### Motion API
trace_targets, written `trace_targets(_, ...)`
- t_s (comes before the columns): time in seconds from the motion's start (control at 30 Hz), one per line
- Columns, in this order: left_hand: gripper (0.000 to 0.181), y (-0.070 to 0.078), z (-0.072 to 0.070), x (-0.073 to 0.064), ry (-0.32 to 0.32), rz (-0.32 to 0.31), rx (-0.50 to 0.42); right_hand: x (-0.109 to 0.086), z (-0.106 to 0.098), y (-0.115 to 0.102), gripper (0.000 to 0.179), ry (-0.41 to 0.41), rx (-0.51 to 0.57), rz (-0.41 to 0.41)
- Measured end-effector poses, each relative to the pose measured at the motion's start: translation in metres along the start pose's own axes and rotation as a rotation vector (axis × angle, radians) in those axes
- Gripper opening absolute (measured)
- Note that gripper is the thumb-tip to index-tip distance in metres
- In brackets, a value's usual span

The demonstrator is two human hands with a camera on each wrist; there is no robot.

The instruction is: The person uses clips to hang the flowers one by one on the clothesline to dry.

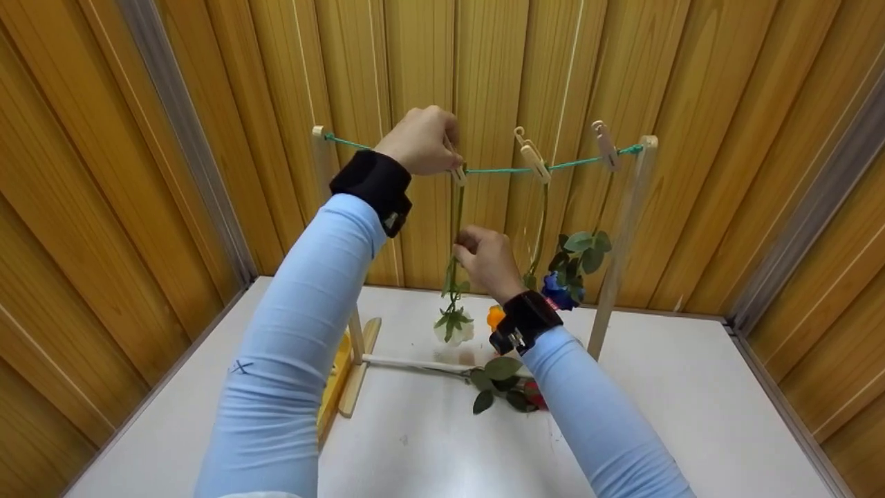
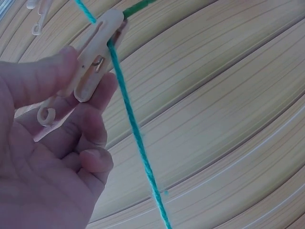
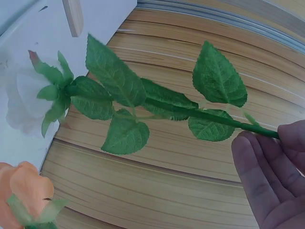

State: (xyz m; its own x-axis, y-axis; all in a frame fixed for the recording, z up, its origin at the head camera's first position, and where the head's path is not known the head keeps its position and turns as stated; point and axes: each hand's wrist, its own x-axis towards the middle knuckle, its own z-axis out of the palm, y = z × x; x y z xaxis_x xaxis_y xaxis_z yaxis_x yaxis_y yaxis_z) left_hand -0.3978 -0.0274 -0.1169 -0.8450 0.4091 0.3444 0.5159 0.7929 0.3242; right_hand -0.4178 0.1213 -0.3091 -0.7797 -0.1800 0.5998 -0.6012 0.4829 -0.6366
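Our left hand [image 1: 422, 142] pinches the clothespin [image 2: 95, 55] on the cord [image 1: 498, 169]; our right hand [image 1: 487, 259] grips the white rose's stem [image 3: 209, 114], hanging free above the table [image 1: 691, 415].

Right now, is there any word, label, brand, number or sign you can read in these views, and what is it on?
No readable text.
A small dark "x"-like mark on the left sleeve.
A red tag on the right wristband: too small to read.
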Motion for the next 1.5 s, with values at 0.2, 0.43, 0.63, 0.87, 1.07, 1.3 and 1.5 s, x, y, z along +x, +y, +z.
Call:
trace_targets(0.2, 0.014, 0.002, -0.001, -0.001, 0.001, 0.019, -0.007, 0.001, 0.001, 0.000, 0.006, -0.019, 0.024, -0.018)
trace_targets(0.43, 0.006, 0.001, -0.003, -0.002, 0.060, 0.043, -0.027, 0.003, 0.004, -0.003, 0.008, -0.019, 0.017, -0.068)
trace_targets(0.63, 0.007, 0.002, -0.004, -0.003, 0.066, 0.034, -0.030, 0.004, 0.003, -0.006, 0.006, -0.019, 0.000, -0.060)
trace_targets(0.87, 0.014, 0.001, -0.003, -0.003, 0.010, 0.015, 0.001, 0.002, -0.001, -0.005, 0.006, -0.066, 0.002, -0.029)
trace_targets(1.07, 0.042, -0.001, -0.005, -0.006, -0.021, 0.022, -0.006, -0.006, -0.010, -0.004, 0.010, -0.094, 0.008, -0.035)
trace_targets(1.3, 0.051, -0.006, -0.001, -0.021, 0.097, 0.066, 0.019, -0.029, -0.025, -0.001, 0.020, -0.133, -0.027, -0.035)
trace_targets(1.5, 0.053, -0.016, 0.018, -0.054, 0.241, 0.114, -0.034, -0.061, -0.044, 0.007, 0.024, -0.203, -0.099, -0.095)
